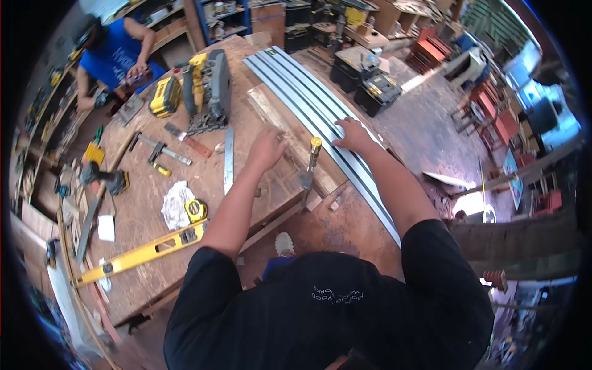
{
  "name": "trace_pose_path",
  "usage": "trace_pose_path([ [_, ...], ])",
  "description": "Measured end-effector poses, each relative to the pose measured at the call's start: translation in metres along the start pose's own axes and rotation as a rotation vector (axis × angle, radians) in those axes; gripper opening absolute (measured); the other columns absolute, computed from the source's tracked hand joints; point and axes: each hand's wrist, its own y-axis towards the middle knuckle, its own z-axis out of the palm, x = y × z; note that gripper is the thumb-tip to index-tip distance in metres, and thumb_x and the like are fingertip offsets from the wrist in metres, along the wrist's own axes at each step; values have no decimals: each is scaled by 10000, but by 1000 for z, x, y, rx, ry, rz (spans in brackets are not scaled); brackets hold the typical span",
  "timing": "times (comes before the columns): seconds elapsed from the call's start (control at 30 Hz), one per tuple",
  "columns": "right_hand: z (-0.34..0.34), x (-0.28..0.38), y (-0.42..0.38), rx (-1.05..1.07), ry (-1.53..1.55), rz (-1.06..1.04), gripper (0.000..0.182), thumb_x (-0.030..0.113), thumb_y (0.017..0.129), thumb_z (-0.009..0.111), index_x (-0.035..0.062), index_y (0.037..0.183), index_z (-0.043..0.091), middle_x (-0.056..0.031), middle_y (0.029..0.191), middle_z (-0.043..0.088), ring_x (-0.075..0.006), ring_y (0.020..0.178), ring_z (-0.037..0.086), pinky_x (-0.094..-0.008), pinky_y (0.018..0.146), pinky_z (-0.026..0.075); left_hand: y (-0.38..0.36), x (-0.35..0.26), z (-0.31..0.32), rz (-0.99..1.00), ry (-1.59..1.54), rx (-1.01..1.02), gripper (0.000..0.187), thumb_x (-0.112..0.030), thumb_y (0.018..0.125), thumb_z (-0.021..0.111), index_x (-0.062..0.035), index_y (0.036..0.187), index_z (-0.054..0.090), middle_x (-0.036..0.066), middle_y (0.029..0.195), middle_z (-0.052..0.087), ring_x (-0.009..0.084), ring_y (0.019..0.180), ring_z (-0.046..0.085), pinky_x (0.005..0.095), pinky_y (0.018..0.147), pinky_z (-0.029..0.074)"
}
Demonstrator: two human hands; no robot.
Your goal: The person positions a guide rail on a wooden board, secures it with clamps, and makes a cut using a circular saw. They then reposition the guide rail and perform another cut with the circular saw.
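Note:
My left hand (266, 149) rests flat on a wooden board (290, 132) that lies along the workbench. My right hand (353, 135) presses with spread fingers on a long grey metal guide rail (296, 83) lying beside that board. Between the two hands a bar clamp with a yellow knob (311, 161) stands upright and pins the board to the bench. Both hands hold nothing.
A yellow circular saw (206, 89) sits at the far end of the workbench (139, 209). A steel ruler (229, 160), a yellow level (139, 254), a tape measure (196, 210), a drill (105, 179) and small clamps lie to the left. A person in a blue shirt (117, 52) works at the far left.

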Motion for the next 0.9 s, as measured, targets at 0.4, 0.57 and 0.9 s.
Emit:
trace_pose_path([
  [0.4, 3, 11, 24, 179, -41, 28, 676, 337, 585, 814, 228, 1215, 593, -158, 1265, 493, -418, 1166, 459, -584, 881, 436, 176, 28, 75, 254, 421, 406, 736, -446, 589, 815, -94, 1182, 558, 190, 1211, 542, 385, 1113, 525, 451, 933, 455],
  [0.57, -1, 14, 20, 190, -33, 47, 638, 330, 627, 806, 228, 1220, 594, -133, 1272, 469, -382, 1196, 421, -536, 934, 401, 182, -9, 71, 126, 584, 568, 854, -436, 569, 841, -40, 1228, 471, 216, 1198, 532, 373, 1095, 549, 439, 919, 471],
  [0.9, 17, -6, 37, 263, 16, -4, 691, 362, 619, 782, 213, 1259, 570, -175, 1291, 527, -352, 1136, 533, -476, 948, 424, 178, 15, 74, 208, 478, 480, 680, -487, 596, 784, -97, 1122, 603, 136, 1184, 593, 311, 1142, 534, 412, 951, 454],
])
